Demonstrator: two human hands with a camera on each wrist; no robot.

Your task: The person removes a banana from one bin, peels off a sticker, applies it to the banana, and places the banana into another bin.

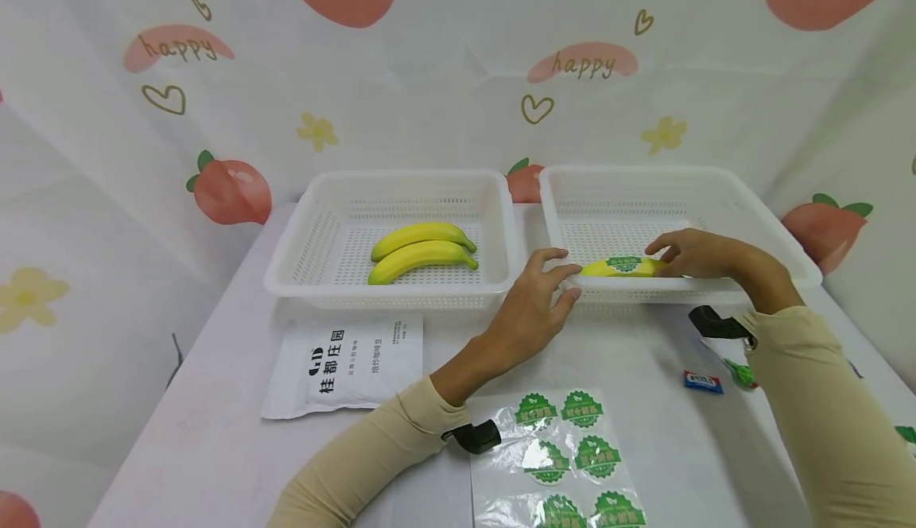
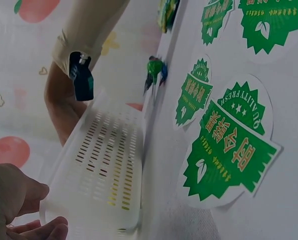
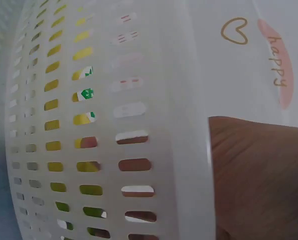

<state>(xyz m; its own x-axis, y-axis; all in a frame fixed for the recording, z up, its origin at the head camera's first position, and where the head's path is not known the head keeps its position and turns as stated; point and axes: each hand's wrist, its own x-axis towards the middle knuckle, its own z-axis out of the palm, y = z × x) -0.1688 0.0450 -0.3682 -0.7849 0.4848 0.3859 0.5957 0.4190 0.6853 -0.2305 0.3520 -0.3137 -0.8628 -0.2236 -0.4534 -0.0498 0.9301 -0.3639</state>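
A yellow banana (image 1: 608,268) with a green-and-white sticker (image 1: 624,264) lies in the right white basket (image 1: 744,293), just behind its front wall. My right hand (image 1: 704,254) reaches over the rim and holds the banana's right end; in the right wrist view the wall (image 3: 189,125) hides most of the fingers. My left hand (image 1: 533,305) is at the basket's front left corner, fingers spread, fingertips at the rim near the banana's left tip, thumb outside the front wall. In the left wrist view the fingers (image 2: 36,192) straddle the basket's corner.
Two bananas (image 1: 422,258) lie in the left white basket (image 1: 386,297). In front are a white printed pouch (image 1: 343,365) and a sheet of green round stickers (image 1: 565,456). A small blue-and-red packet (image 1: 703,382) and a green item (image 1: 740,371) lie near my right sleeve.
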